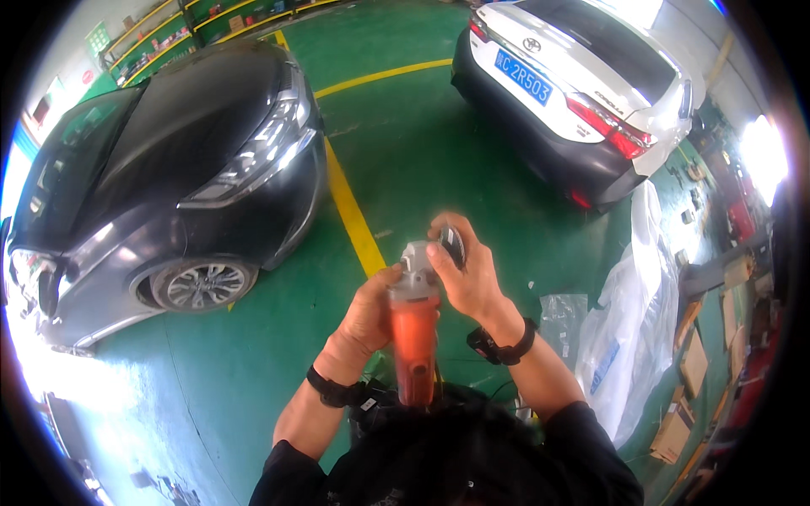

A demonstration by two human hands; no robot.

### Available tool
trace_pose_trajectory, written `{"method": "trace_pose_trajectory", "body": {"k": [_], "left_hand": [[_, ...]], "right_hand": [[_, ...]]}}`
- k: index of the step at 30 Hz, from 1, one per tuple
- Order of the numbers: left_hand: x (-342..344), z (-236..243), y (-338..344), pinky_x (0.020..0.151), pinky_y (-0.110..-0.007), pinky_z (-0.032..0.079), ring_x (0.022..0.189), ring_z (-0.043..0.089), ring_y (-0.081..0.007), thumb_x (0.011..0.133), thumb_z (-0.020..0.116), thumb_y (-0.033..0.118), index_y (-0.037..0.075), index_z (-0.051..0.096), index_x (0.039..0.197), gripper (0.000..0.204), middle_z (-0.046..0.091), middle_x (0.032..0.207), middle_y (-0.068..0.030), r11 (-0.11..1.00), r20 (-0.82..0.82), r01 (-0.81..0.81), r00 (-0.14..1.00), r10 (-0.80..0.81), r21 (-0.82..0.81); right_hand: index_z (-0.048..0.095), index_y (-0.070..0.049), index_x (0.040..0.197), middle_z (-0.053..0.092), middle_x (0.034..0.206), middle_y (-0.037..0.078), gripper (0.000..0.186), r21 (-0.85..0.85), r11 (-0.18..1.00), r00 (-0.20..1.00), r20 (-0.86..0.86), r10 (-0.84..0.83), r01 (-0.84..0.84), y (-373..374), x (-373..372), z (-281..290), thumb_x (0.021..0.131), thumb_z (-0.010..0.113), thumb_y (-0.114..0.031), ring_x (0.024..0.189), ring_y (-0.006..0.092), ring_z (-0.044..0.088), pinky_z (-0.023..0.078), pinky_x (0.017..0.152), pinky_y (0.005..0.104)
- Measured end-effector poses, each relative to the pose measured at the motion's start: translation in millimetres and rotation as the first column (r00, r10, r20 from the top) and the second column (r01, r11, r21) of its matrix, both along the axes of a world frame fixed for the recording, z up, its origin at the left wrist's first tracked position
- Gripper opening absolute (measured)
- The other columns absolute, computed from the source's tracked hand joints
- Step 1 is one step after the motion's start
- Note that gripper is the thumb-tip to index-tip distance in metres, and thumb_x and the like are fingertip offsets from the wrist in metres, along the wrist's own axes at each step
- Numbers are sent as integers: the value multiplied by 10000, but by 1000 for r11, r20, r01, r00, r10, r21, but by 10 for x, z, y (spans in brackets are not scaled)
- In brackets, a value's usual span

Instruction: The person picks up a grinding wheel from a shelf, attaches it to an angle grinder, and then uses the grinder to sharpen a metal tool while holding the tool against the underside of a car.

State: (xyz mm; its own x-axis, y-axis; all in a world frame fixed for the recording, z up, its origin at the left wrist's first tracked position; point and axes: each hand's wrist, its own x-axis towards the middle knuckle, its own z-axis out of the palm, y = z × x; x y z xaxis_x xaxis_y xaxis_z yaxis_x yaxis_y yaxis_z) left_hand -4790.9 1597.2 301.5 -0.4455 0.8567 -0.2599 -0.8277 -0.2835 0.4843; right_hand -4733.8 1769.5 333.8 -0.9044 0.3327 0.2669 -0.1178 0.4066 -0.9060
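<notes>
Green-painted workshop floor (422, 152) with yellow lane lines, a dark car (169, 160) filling the upper left of the frame and a white car (582, 76) parked at upper right; clear plastic sheeting (633, 312) and cardboard boxes (688, 371) heaped along the right edge.

At centre frame, held up in front of the chest: an orange-bodied angle grinder (413, 337), grey gear head pointing away, cord end down toward the lap. Left hand (367, 316) wrapped round the orange barrel from the left, fingers curled and pressed together against the housing, thumb reaching up to the grey head. Right hand (464, 270) over the head from the right, fingers pinching a dark, flat disc-like part (453, 244) at the spindle — whether a wheel or a flange nut, too blurred to tell. Both forearms rising from the lower edge, elbows tucked, wrists bent inward toward each other, a dark band on each wrist.

To do well, by the look of it: keep the barrel clamped hard so the body cannot twist, hold the spindle locked with the left thumb, seat the dark part square on the spindle before turning — and keep fingers off the switch, with the cord slack and out of the way.
</notes>
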Motion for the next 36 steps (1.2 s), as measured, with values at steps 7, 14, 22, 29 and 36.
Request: {"method": "trace_pose_trajectory", "body": {"k": [7,14,22,29,36], "left_hand": [[-1680,-102,724,868,-478,557,968,679,-318,877,585,496,10,582,1248,611,674,1123,-167,998,-35,56,998,-56,16],[-3168,26,1287,888,-485,552,992,675,-318,861,620,498,15,573,1268,633,670,1138,-159,985,-5,169,986,-169,-18],[-4782,-192,1971,896,-444,534,1005,654,-283,842,663,479,35,563,1286,636,657,1148,-143,990,1,141,990,-141,28],[-6176,-303,2643,789,-452,571,851,687,-325,797,658,552,5,582,1264,723,686,1055,-176,996,-47,-58,997,55,-70],[-7547,-435,3141,783,-446,573,861,685,-326,789,677,544,10,587,1247,709,684,1053,-181,985,5,-162,987,163,-63]], "right_hand": [[510,-20,1217,577,791,82,443,69,997,995,-97,-11,18,622,-1508,-45,896,700,-259,668,157,531,464,637,310],[502,-23,1272,596,1118,190,493,195,980,982,-188,-6,44,1243,-2834,-84,868,714,-210,926,299,626,515,827,377],[511,-24,1281,503,1345,252,526,233,969,933,-325,156,-81,2049,-4554,-437,850,732,-229,1179,391,568,481,972,431],[539,-12,1284,518,1327,150,504,-393,864,949,-117,292,-314,2777,-6103,-254,992,563,-422,1131,192,531,473,887,310],[493,7,1315,563,1024,40,549,-430,890,904,305,301,-151,3235,-7679,-190,1023,503,-458,830,93,536,449,666,253]]}}
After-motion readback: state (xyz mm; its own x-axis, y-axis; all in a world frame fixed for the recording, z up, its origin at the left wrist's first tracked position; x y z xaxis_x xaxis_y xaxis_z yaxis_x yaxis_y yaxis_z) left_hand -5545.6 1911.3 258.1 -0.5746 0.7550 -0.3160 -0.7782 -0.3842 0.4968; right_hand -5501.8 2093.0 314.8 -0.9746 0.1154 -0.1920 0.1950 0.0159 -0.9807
